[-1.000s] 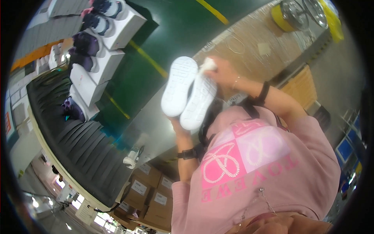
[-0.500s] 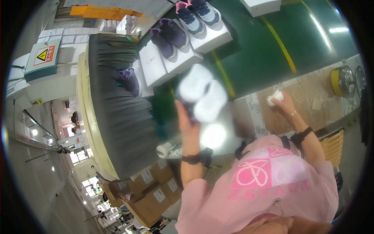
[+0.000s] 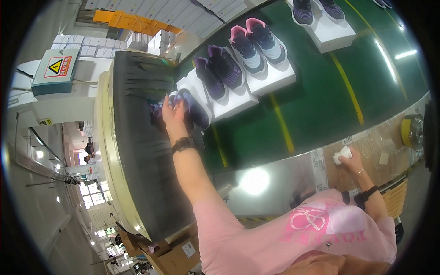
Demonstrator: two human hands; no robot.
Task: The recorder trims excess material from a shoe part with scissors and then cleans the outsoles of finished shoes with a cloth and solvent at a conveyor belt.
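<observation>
My left hand (image 3: pixel 173 112), slightly blurred, reaches to the hanging grey strips with its fingers around a pair of dark purple sneakers (image 3: pixel 198 112). The sneakers are soles down at the near end of a row of white boxes. My fingers hide part of them. Low at the right, my right hand (image 3: pixel 353 162) is closed on a crumpled white cloth or paper wad (image 3: pixel 342 155), above the brown surface beside the belt.
A green belt (image 3: pixel 316 101) with yellow lines carries white boxes (image 3: pixel 233 103) topped by purple sneakers (image 3: pixel 224 73) and pink-lined sneakers (image 3: pixel 259 46). The grey strip curtain (image 3: pixel 146 174) hangs at left. A tape roll (image 3: pixel 412 132) lies at right; cardboard cartons (image 3: pixel 181 252) stand below.
My left hand has carried the sneakers left to the curtain, turning them from white soles showing to soles down. The boxes have shifted right in view. My right hand still holds the white wad.
</observation>
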